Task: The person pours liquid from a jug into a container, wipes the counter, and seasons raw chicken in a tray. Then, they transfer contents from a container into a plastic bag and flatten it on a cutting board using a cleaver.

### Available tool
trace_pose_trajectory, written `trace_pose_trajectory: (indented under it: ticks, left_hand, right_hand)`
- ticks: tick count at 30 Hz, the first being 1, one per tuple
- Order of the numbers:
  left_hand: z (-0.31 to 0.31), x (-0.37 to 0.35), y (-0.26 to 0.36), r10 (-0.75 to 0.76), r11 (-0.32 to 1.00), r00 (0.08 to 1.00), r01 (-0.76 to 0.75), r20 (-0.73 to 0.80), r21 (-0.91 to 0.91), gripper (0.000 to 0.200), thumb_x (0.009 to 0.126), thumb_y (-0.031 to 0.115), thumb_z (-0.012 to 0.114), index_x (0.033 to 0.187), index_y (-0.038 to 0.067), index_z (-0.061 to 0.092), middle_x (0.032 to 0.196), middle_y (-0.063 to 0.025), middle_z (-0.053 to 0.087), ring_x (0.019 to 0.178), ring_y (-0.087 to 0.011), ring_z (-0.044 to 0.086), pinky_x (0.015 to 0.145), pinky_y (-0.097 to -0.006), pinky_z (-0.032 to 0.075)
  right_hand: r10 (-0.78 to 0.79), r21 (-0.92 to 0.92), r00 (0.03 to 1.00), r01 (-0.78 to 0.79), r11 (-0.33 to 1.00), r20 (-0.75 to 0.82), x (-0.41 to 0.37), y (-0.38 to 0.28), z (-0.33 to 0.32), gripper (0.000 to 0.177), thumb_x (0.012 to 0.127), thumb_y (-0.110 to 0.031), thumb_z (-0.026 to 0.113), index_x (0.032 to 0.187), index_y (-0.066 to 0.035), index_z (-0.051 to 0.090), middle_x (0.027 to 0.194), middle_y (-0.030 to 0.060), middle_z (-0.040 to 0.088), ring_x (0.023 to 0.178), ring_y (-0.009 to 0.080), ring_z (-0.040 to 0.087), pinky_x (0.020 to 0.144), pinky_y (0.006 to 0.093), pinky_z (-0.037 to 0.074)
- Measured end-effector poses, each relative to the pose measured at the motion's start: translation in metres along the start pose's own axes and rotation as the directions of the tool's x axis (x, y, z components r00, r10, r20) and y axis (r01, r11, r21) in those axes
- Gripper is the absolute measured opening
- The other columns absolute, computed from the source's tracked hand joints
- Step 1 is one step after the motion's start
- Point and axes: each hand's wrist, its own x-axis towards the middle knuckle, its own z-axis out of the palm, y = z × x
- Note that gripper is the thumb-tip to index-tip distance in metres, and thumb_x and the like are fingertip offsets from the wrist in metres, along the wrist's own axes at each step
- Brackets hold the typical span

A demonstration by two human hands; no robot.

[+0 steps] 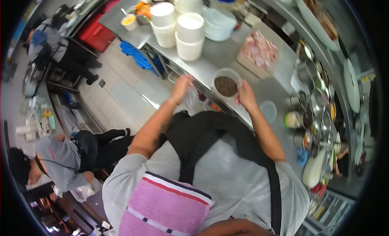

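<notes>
In the head view, our right hand (246,95) grips a round clear tub (219,92) by its wall, at the near edge of the steel counter (207,67). The fingers are closed around that side, the thumb toward us. The tub is open at the top, and dark brown grains (225,86) lie in it.

At 9 o'clock from the tub, well apart from it, our left hand (181,90) is in the air over the floor (135,88). Its fingers are curled nearly shut, and thin clear plastic (190,99) hangs from them; it is blurred, so we cannot tell its exact shape.

Going around from the tub, a box of raw pink meat (259,53) sits at 1 to 2 o'clock on the counter. A round clear lid or dish (268,111) lies flat at 4 o'clock, with a jar (291,119) beyond it. Metal bowls (318,102) crowd together near 3 o'clock. Stacks of white tubs (189,43) stand at 11 o'clock, and stacked plates (219,25) at 12 o'clock.

Far off at 9 to 10 o'clock one person (50,45) bends over, and another person (65,159) is at 8 o'clock.
</notes>
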Motion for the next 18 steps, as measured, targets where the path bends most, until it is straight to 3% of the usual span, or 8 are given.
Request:
trace_pose_trajectory:
  ticks: [1, 5, 7, 8, 10, 12, 17, 18]
  left_hand:
    - [0.002, -0.012, 0.041, -0.192, 0.978, 0.98, 0.187, -0.057, -0.087, 0.037, 0.099, 0.022, 0.058, 0.131, 0.005, 0.068, 0.098, -0.0008, 0.07, 0.095, -0.0122, 0.061, 0.086, -0.0278, 0.048]
    - [-0.016, -0.016, 0.058, -0.069, 0.997, 0.996, 0.071, -0.048, 0.039, 0.047, 0.093, 0.002, 0.061, 0.14, 0.003, 0.061, 0.113, -0.0042, 0.068, 0.1, -0.0134, 0.062, 0.091, -0.028, 0.051]
    - [-0.014, -0.018, 0.078, -0.012, 0.995, 0.999, 0.015, -0.037, 0.099, 0.058, 0.09, -0.006, 0.07, 0.145, 0.002, 0.056, 0.12, -0.0075, 0.066, 0.107, -0.0145, 0.064, 0.096, -0.0303, 0.055]
    - [-0.011, -0.018, 0.086, -0.006, 0.995, 0.999, 0.011, -0.044, 0.101, 0.058, 0.09, -0.006, 0.07, 0.145, 0.002, 0.056, 0.12, -0.0075, 0.066, 0.107, -0.0145, 0.064, 0.096, -0.0303, 0.055]
    - [0.0, -0.022, 0.101, 0.012, 0.988, 1.0, -0.01, -0.012, 0.155, 0.059, 0.092, -0.003, 0.077, 0.146, 0.003, 0.055, 0.121, -0.0082, 0.066, 0.11, -0.0148, 0.065, 0.094, -0.0309, 0.057]
    - [0.011, -0.02, 0.105, 0.028, 0.992, 0.999, -0.032, 0.032, 0.12, 0.057, 0.092, -0.002, 0.078, 0.145, 0.003, 0.057, 0.122, -0.0073, 0.066, 0.109, -0.0139, 0.065, 0.093, -0.0309, 0.057]
    - [0.03, -0.031, 0.131, 0.1, 0.987, 0.985, -0.115, 0.139, 0.111, 0.041, 0.09, -0.008, 0.074, 0.129, 0.002, 0.068, 0.124, -0.0096, 0.07, 0.104, -0.0194, 0.07, 0.092, -0.0343, 0.059]
    - [0.022, -0.031, 0.128, 0.261, 0.811, 0.928, -0.359, 0.264, 0.462, 0.034, 0.087, -0.008, 0.071, 0.12, 0.003, 0.072, 0.121, -0.0118, 0.071, 0.103, -0.0263, 0.071, 0.093, -0.0375, 0.059]
  right_hand:
    - [-0.037, -0.081, 0.999, 0.034, 0.996, -0.025, 0.011, 0.024, -0.003, 0.034, 0.112, -0.019, 0.049, 0.141, -0.003, 0.056, 0.067, 0.0086, 0.064, 0.048, 0.0171, 0.061, 0.042, 0.0345, 0.046]
    - [0.101, -0.199, 0.991, -0.116, 0.973, -0.087, 0.03, 0.064, -0.016, 0.038, 0.112, -0.022, 0.051, 0.145, -0.003, 0.054, 0.075, 0.0137, 0.068, 0.059, 0.0203, 0.068, 0.055, 0.0361, 0.055]
    - [-0.378, -0.768, 0.876, 0.014, 0.641, -0.3, 0.035, 0.073, -0.013, 0.045, 0.11, -0.026, 0.06, 0.149, -0.005, 0.053, 0.092, 0.0168, 0.071, 0.081, 0.0239, 0.074, 0.075, 0.039, 0.059]
    - [-0.385, -0.768, 0.875, 0.023, 0.641, -0.295, 0.038, 0.065, -0.012, 0.045, 0.11, -0.026, 0.06, 0.149, -0.005, 0.053, 0.092, 0.0168, 0.071, 0.081, 0.0239, 0.074, 0.075, 0.039, 0.059]
    - [-0.637, -0.677, 0.762, 0.407, 0.614, -0.12, 0.01, -0.014, 0.008, 0.059, 0.104, -0.036, 0.072, 0.149, -0.003, 0.053, 0.114, 0.0215, 0.073, 0.102, 0.0375, 0.072, 0.094, 0.0476, 0.056]
    - [-0.403, -0.245, 0.915, 0.394, 0.886, 0.016, 0.004, -0.049, 0.042, 0.048, 0.099, -0.03, 0.078, 0.137, -0.005, 0.062, 0.112, 0.0172, 0.07, 0.096, 0.0258, 0.07, 0.084, 0.0398, 0.057]
    - [-0.466, -0.297, 0.859, 0.511, 0.807, 0.212, 0.034, -0.054, 0.076, 0.034, 0.094, -0.017, 0.082, 0.12, -0.002, 0.065, 0.106, 0.0072, 0.07, 0.088, 0.0194, 0.068, 0.079, 0.035, 0.056]
    - [-0.462, -0.305, 0.864, 0.504, 0.808, 0.201, 0.042, -0.052, 0.071, 0.034, 0.094, -0.017, 0.082, 0.12, -0.002, 0.065, 0.106, 0.0072, 0.07, 0.088, 0.0194, 0.068, 0.079, 0.035, 0.056]
